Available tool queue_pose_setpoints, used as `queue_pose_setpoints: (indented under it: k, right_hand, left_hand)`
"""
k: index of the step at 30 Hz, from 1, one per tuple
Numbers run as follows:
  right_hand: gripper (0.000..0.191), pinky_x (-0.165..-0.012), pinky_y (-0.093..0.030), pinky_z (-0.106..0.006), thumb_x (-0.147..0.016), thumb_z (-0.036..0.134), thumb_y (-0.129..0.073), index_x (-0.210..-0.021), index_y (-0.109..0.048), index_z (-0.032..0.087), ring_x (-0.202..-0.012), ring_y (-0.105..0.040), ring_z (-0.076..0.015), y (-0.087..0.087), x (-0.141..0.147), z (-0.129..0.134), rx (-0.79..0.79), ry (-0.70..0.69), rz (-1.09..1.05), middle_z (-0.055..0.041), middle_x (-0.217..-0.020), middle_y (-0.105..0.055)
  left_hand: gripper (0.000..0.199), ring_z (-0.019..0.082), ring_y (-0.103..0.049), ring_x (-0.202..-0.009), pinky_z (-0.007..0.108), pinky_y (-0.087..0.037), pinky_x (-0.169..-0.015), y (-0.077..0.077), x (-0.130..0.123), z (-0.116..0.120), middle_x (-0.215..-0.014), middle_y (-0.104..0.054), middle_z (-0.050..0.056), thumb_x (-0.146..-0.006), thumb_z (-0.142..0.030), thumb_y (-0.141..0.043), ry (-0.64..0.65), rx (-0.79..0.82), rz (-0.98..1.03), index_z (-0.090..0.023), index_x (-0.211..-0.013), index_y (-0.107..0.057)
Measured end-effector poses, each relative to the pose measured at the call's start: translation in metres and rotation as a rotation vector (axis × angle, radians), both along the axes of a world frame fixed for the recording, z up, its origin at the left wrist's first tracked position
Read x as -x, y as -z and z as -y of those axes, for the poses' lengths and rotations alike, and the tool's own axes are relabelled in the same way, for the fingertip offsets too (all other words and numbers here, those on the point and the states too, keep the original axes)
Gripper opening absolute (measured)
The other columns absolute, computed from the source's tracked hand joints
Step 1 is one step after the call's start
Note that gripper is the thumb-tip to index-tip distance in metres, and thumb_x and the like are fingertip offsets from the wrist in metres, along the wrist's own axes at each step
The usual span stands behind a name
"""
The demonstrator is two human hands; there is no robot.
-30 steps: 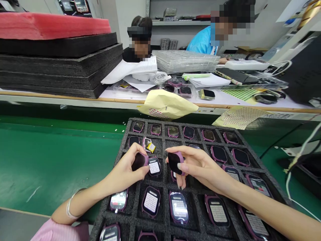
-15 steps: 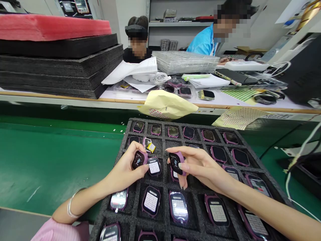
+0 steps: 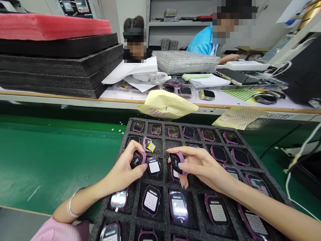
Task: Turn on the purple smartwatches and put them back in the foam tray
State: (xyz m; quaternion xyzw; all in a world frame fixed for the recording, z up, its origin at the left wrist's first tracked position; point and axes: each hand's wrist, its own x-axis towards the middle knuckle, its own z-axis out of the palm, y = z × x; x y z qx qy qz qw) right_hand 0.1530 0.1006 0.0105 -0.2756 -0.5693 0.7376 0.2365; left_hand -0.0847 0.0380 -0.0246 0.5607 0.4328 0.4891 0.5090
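Note:
Between its thumb and fingers, my left hand (image 3: 127,164) grips a purple smartwatch case (image 3: 137,159) with a lit dark screen. A second purple smartwatch (image 3: 175,163), its screen also lit, is pinched in my right hand (image 3: 194,162) and tilted to the left. Both hands are over a dark foam tray (image 3: 163,184) whose compartments hold several purple watches. Just right of my left hand lies a watch showing a white grid (image 3: 153,166). Above it sits an opened case with a yellow battery (image 3: 151,146). Another lit watch is partly hidden behind my right hand.
The tray rests on a green tabletop (image 3: 57,160). Beyond it, a raised shelf carries stacked black foam (image 3: 57,73), clear plastic trays (image 3: 184,62), papers and cables. Yellow paper (image 3: 168,103) hangs at its edge. Two people are behind the shelf; a white cable (image 3: 288,187) hangs at right.
My left hand and its watch have shifted very slightly left. The right hand is nearly still. Behind the shelf, the blue-sleeved person's hand has moved.

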Motion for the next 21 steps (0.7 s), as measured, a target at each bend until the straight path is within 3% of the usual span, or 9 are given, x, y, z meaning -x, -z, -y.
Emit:
queue_pose_setpoints:
  k: [21]
  right_hand:
    - [0.04, -0.05, -0.053, -0.023, -0.083, 0.024, -0.071, -0.12, -0.062, 0.012, -0.05, -0.064, -0.0151, -0.0027, 0.0016, 0.0022, 0.007, 0.058, -0.006, -0.0044, -0.068, -0.067]
  left_hand:
    - [0.024, 0.01, -0.043, -0.059, 0.024, -0.038, -0.057, -0.0013, 0.0002, 0.0, -0.081, -0.047, -0.002, -0.077, -0.014, -0.061, -0.045, -0.02, 0.019, -0.021, -0.092, -0.044]
